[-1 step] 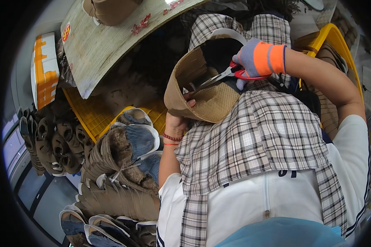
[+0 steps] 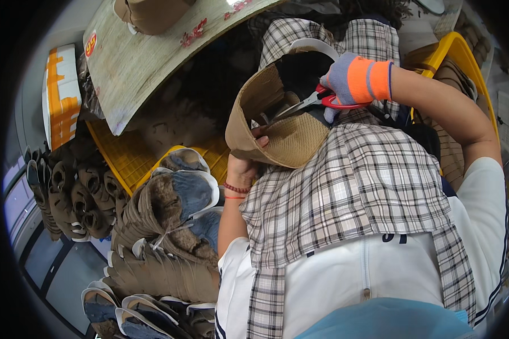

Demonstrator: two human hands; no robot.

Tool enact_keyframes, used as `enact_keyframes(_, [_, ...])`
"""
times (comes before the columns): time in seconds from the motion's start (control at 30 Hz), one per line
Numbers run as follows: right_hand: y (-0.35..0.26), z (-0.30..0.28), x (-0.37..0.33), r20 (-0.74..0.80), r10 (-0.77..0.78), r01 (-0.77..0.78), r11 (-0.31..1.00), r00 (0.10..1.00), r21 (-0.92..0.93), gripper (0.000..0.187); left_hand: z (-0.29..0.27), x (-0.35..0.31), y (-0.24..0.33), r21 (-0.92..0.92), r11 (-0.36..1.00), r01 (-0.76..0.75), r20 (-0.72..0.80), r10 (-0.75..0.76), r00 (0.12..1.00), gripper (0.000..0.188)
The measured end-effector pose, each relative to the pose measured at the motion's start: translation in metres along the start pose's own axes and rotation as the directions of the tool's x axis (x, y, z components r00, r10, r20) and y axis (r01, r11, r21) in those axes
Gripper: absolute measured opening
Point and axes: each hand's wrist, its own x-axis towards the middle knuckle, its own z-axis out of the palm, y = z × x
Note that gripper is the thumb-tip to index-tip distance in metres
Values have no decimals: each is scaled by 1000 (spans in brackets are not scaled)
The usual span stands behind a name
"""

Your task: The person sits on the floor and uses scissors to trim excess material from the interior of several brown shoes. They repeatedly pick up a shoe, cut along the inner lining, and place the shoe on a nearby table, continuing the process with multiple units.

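A brown fabric cap-like piece (image 2: 251,121) sits tilted above my lap, its textured inside showing. A black lining and a curved white edge run along its far side. My left hand (image 2: 249,157) grips its near left rim, the fingertips showing inside; the rest of the fingers are hidden behind the fabric. In a grey and orange glove, my right hand (image 2: 353,79) is closed around the red handles of a pair of scissors (image 2: 302,105). The blades point down and left into the hollow of the piece, near my left fingertips. What lies between the blades I cannot make out.
A plaid apron (image 2: 345,192) covers my lap. Stacked brown pieces with blue linings (image 2: 178,209) stand at my left, beside a yellow crate (image 2: 124,155). A pale tabletop (image 2: 152,62) bears a brown cap (image 2: 152,14). Another yellow crate (image 2: 444,56) stands at the right.
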Motion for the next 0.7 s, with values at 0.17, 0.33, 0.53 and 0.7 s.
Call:
enact_keyframes(0.17, [-1, -3, -9, -82, -19, 16, 999, 996, -27, 59, 5, 0, 1, -53, 998, 29, 11, -28, 1000, 38])
enact_keyframes(0.33, [-16, 0, 5, -78, -34, 32, 999, 996, -20, 73, 7, 2, 1, -55, 998, 29, 35, -27, 999, 39])
enact_keyframes(0.53, [-33, -9, 10, -21, -58, 58, 998, 998, -24, 84, -6, 8, -8, -107, 994, 12, -40, -16, 999, 38])
enact_keyframes(0.7, [-36, -14, 9, 4, -69, 69, 997, 998, -22, 84, 0, 6, -4, -134, 991, 22, -35, -27, 999, 38])
